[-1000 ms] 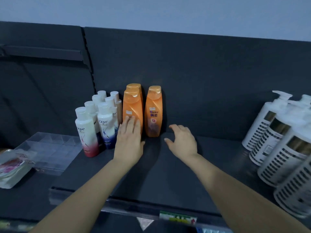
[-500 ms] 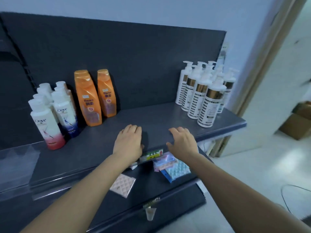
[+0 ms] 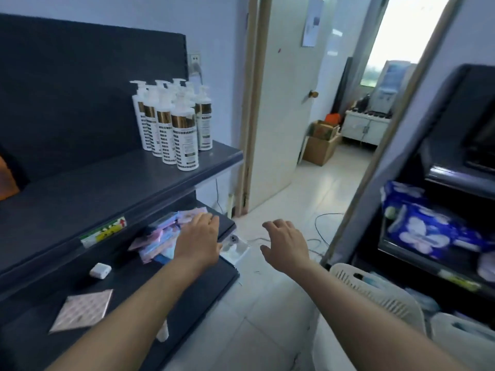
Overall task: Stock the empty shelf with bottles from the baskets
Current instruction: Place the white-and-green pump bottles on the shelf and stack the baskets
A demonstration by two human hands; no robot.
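The dark shelf [image 3: 112, 188] runs along the left, with several white pump bottles [image 3: 184, 137] grouped at its right end. An orange bottle [image 3: 6, 180] is just visible at the left edge. My left hand [image 3: 199, 238] hovers open above the right end of the lower shelf, holding nothing. My right hand [image 3: 285, 243] hangs open over the floor, fingers spread, also holding nothing. A white slatted basket [image 3: 375, 293] with bottles inside stands at the lower right, right of my right forearm.
The lower shelf [image 3: 134, 290] holds pastel packets [image 3: 163, 236], a small white case [image 3: 100, 270] and a flat patterned pack [image 3: 83, 310]. A second dark rack [image 3: 455, 183] with blue packages stands at the right. An open doorway [image 3: 345, 135], cables and tiled floor lie ahead.
My view has swung right, away from the orange and Dove bottles toward the doorway and basket. Both hands left the shelf edge and moved right, still holding nothing.
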